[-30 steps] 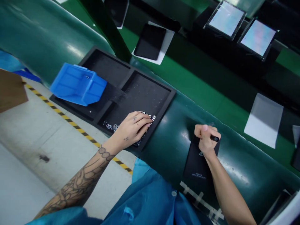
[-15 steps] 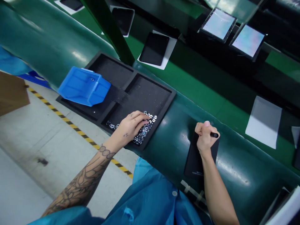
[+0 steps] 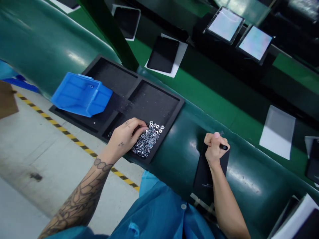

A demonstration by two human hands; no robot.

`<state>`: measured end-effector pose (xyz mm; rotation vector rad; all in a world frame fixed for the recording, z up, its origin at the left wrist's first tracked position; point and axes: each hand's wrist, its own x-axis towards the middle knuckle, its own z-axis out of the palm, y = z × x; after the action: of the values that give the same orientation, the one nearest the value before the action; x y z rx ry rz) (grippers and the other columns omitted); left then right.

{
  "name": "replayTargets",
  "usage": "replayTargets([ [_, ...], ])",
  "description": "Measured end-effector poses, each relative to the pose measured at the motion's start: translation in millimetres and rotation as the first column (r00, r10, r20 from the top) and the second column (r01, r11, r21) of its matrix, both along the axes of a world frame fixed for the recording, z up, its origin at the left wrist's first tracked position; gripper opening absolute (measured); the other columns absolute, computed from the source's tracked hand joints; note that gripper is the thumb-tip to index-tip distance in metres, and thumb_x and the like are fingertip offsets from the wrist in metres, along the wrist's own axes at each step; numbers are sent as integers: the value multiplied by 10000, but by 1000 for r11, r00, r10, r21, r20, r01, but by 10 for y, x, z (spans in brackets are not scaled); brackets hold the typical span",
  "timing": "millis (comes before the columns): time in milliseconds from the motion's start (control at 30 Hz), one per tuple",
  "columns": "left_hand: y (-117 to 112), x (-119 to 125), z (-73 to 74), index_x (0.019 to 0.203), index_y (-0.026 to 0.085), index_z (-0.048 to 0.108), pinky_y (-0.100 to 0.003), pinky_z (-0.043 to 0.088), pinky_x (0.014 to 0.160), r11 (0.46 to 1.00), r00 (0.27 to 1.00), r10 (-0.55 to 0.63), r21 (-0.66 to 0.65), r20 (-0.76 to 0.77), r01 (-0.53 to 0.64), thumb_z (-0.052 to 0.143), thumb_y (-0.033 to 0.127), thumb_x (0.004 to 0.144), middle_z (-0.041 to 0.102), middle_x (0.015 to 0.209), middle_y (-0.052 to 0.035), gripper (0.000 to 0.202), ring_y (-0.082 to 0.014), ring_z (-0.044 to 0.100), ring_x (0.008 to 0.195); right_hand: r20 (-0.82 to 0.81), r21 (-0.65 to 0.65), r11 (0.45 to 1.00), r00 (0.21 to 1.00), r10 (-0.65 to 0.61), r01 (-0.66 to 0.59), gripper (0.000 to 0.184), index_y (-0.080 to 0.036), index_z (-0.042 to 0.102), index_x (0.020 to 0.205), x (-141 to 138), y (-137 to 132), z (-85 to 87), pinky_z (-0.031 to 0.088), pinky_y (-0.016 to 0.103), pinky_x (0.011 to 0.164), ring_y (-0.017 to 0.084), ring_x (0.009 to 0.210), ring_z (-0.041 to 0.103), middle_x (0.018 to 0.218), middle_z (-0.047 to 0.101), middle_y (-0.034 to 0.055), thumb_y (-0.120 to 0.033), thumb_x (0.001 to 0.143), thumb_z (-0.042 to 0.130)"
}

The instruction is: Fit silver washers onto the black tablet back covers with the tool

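Note:
My left hand (image 3: 126, 136) is in the near right compartment of a black foam tray (image 3: 174, 101), fingers curled and pinched at the edge of a heap of small silver rings (image 3: 147, 141). Whether it holds one I cannot tell. My right hand (image 3: 214, 147) is closed on a thin black pen-like tool (image 3: 223, 147) and rests on a flat black device (image 3: 208, 172) lying on the green rounded ledge (image 3: 179, 156). A blue plastic bin (image 3: 81, 94) sits tipped on the tray's left part.
Beyond the ledge runs a green belt (image 3: 211, 89) carrying black tablets on white sheets (image 3: 163, 54), a bare white sheet (image 3: 277, 131) and two screen-up devices (image 3: 239, 33). A dark green post (image 3: 107, 30) rises behind the tray. Grey floor with yellow-black tape (image 3: 74, 139) lies to the left.
My left hand drew back toward the left off the rings and curled its fingers, uncovering the heap. My right hand stayed closed on the tool over the black device.

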<state>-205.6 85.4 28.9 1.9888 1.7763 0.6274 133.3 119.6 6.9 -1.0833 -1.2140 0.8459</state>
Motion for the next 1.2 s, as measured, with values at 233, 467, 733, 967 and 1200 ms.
replayTargets([
  [233,-55,-3,17,995,297,717,-574,542,1040,981,995,-18,189,-101,37,632,385,1038,732,1172,-73,130,-338,692,1099,28,-43,999,999,-15,16,662,-244,337,554,19,-25,-30,246,351,523,119,450,330,488,356,-28,-553,1099,550],
  [467,-226,-54,-3,1021,370,701,-647,536,1066,951,988,139,286,-69,-114,639,412,1039,723,1216,27,78,-334,688,1169,-304,-109,990,951,57,-94,701,-246,310,534,114,203,45,225,293,441,93,432,259,471,300,-60,-599,1034,651],
  [733,-225,-65,-75,951,233,733,-606,500,1089,920,969,241,331,-54,-210,659,521,1023,759,1202,-66,306,-322,679,1189,-720,-286,944,687,-98,-165,467,-209,480,675,1663,-548,277,325,142,376,55,466,298,607,376,-75,-409,955,796],
  [967,-181,-71,-89,935,148,730,-661,357,1188,951,967,230,235,-110,-200,550,560,1048,698,1175,-83,463,-343,635,1267,-483,-633,769,822,-302,-89,306,-210,795,1003,2037,-2026,36,194,142,311,7,444,280,1113,791,100,-500,1003,699],
  [1200,-9,-276,-234,795,185,715,-626,451,1160,979,948,196,5,-250,-201,543,556,929,655,1054,-73,430,-338,596,1160,-200,-714,699,965,-171,-24,542,-188,773,1305,1613,-2030,135,213,217,351,69,418,278,614,628,0,-625,998,684],
])
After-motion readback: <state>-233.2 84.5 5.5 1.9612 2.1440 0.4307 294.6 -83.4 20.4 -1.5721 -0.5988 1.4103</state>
